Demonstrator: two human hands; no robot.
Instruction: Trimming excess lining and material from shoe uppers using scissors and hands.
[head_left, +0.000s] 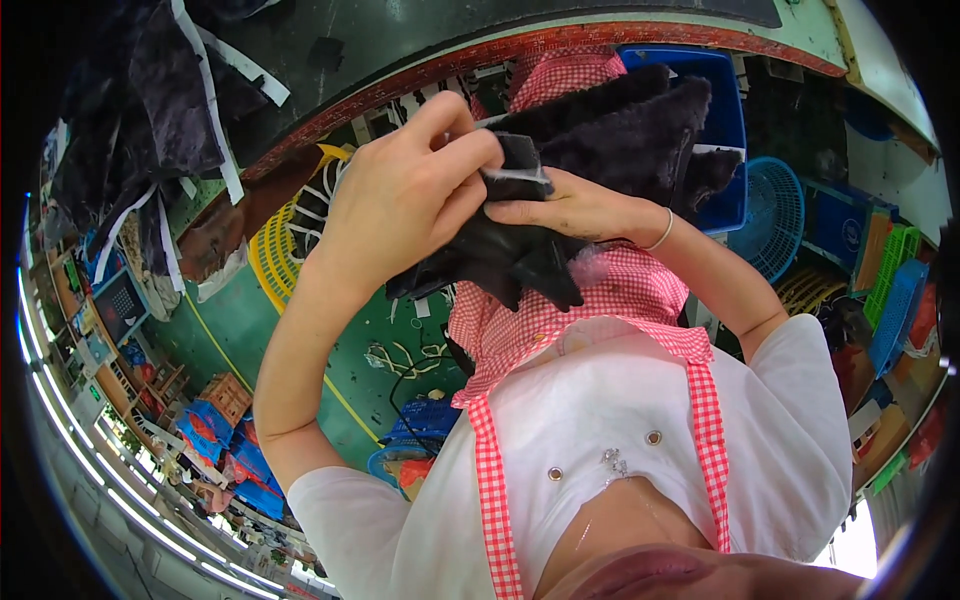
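Both hands are raised together over my lap. My left hand [415,185] has its fingers curled in a pinch at the folded edge of a black fabric piece [505,255]. My right hand [580,205] grips the same piece, its thumb along the folded edge, where a pale grey strip shows. Smooth black cloth hangs below the hands in pointed corners. Behind them, dark plush fabric pieces [640,130] lie over my lap and the blue bin. What the left fingertips pinch is partly hidden by the fingers.
A dark-topped worktable [450,22] with a red edge stands ahead. More dark plush pieces with white strips [180,110] hang off its left side. A blue bin [735,200] and a blue basket [775,220] stand at right, a yellow basket [275,250] at left.
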